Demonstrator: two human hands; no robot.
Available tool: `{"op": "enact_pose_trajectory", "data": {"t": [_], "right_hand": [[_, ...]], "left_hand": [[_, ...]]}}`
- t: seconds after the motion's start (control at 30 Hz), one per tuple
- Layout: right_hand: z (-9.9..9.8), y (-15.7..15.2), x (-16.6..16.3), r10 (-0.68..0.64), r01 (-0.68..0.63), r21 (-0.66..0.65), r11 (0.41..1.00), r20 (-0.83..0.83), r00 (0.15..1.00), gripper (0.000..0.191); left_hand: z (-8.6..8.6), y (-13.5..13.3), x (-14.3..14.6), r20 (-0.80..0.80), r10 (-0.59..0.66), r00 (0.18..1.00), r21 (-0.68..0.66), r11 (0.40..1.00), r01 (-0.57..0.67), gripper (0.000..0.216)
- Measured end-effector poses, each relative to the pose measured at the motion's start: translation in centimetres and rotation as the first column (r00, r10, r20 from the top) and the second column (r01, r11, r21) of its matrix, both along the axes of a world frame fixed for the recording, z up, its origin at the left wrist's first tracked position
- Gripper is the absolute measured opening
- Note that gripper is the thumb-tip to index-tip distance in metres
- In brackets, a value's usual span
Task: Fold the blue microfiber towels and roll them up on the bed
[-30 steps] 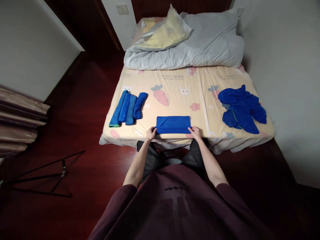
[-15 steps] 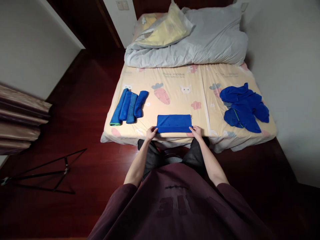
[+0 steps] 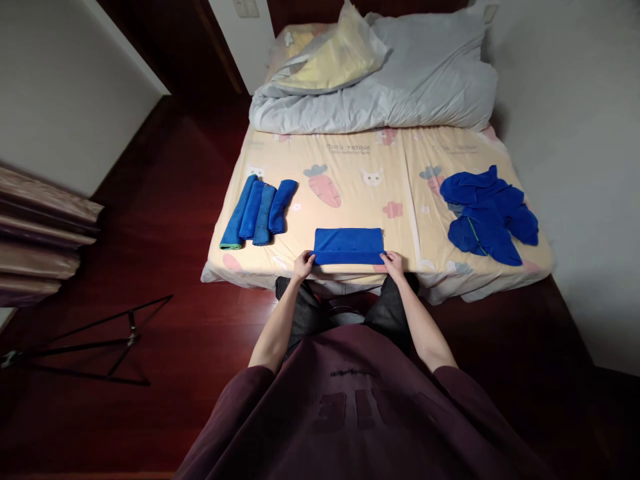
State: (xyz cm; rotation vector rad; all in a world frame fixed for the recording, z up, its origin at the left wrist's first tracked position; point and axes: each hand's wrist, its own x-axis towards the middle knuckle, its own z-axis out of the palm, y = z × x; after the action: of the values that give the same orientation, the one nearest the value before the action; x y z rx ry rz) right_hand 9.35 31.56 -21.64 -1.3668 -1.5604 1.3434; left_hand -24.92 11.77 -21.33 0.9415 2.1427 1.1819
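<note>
A blue towel (image 3: 349, 245) lies flat near the front edge of the bed, with a folded-over strip along its near side. My left hand (image 3: 303, 265) pinches the near left corner of that strip. At the near right corner, my right hand (image 3: 393, 264) grips it in the same way, thumb on top. To the left, several rolled blue towels (image 3: 261, 213) lie side by side, one with a green edge. A loose heap of crumpled blue towels (image 3: 490, 215) rests on the right, a green edging showing in it.
The bed (image 3: 345, 180) wears a cream sheet with carrot and rabbit prints. A grey quilt (image 3: 425, 73) and a yellow pillow (image 3: 335, 67) are bunched at its head. On the dark red floor at left stand tripod legs (image 3: 100, 345), near a striped curtain (image 3: 45, 240).
Almost nothing differs. Both hands keep their hold on the towel's near corners, and the view has shifted very slightly.
</note>
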Motion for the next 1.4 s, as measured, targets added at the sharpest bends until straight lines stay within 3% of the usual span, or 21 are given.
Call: {"op": "enact_pose_trajectory", "data": {"t": [0.63, 0.83, 1.03, 1.23, 1.4], "right_hand": [[-0.1, -0.3, -0.2, -0.022, 0.022, 0.009, 1.000, -0.023, 0.999, 0.064], [0.0, -0.5, -0.3, -0.047, 0.047, 0.041, 0.998, -0.008, 0.999, 0.060], [1.0, -0.9, -0.9, -0.071, 0.055, 0.118, 0.992, 0.136, 0.988, 0.046], [2.2, -0.3, -0.8, -0.063, 0.040, 0.101, 0.994, 0.230, 0.971, 0.035], [3.7, -0.8, -1.1, -0.036, -0.007, 0.128, 0.992, 0.332, 0.943, 0.026]], "left_hand": [[-1.6, 0.1, 0.3, 0.053, 0.089, 0.995, 0.016, 0.996, -0.090, 0.037], [-0.4, 0.2, 0.2, 0.051, 0.085, 0.995, -0.027, 0.996, -0.083, 0.032], [0.9, 0.5, 1.1, -0.053, 0.112, 0.992, -0.072, 0.991, -0.116, 0.030], [1.9, 0.8, 0.7, -0.122, 0.019, 0.992, -0.106, 0.994, -0.032, 0.024], [2.5, 1.2, 1.2, -0.153, 0.018, 0.988, -0.140, 0.989, -0.039, 0.024]]}}
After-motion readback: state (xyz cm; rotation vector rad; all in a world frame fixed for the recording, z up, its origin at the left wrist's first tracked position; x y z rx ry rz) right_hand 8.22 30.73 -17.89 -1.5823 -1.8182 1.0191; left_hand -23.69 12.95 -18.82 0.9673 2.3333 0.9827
